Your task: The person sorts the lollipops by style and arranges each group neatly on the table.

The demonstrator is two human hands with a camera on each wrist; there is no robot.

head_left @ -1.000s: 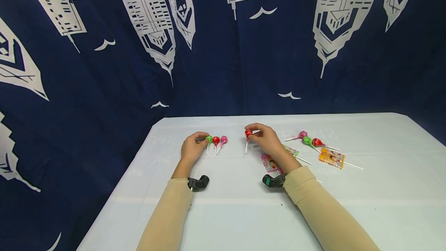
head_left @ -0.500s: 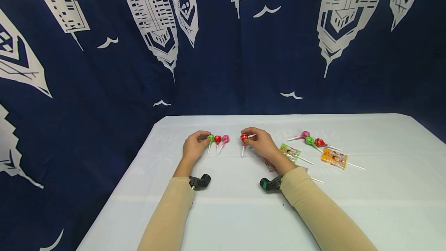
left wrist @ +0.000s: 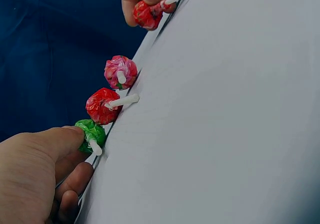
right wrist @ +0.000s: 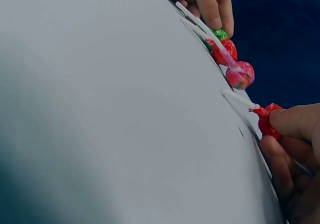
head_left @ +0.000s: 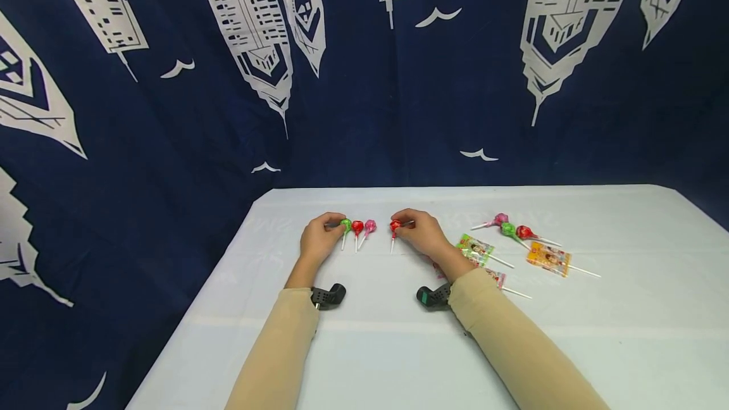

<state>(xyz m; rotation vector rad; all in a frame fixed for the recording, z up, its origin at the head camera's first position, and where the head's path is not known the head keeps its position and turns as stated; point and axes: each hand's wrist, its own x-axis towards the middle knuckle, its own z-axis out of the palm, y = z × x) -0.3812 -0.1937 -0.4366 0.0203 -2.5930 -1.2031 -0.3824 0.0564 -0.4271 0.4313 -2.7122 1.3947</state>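
Note:
My left hand pinches a green lollipop by its wrapped head, thumb on the near side. Right beside it lie a red lollipop and a pink lollipop, side by side in a row with sticks toward me. Across a small gap, my right hand holds another red lollipop between thumb and fingers. Its white stick points toward me, close over the white table.
Toward the right lie a second pink lollipop, a second green one and a further red one. Flat candies on sticks in orange and green wrappers lie nearer; a pink-wrapped one is partly under my right forearm. A dark blue printed cloth hangs behind.
My right hand has moved left with its red lollipop, closer to the row of lollipops. The left hand has stayed on the green lollipop. The head view has shifted slightly.

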